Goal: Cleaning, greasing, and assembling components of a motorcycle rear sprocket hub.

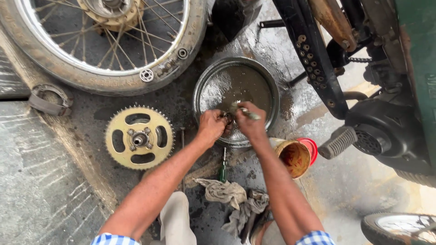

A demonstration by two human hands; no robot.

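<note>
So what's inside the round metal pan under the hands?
The round metal pan holds murky brownish liquid. Above it, the left hand grips a small part and the right hand a brush; the hands cover the part.

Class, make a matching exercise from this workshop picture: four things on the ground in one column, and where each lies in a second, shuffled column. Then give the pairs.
Things:
1. sprocket
2. round pan
3. rag
4. spoked wheel

Places:
A. under both hands
B. top left of the picture
C. between the forearms, near the bottom
D. left of the left hand, on wet ground

Pairs: 1-D, 2-A, 3-C, 4-B
</note>
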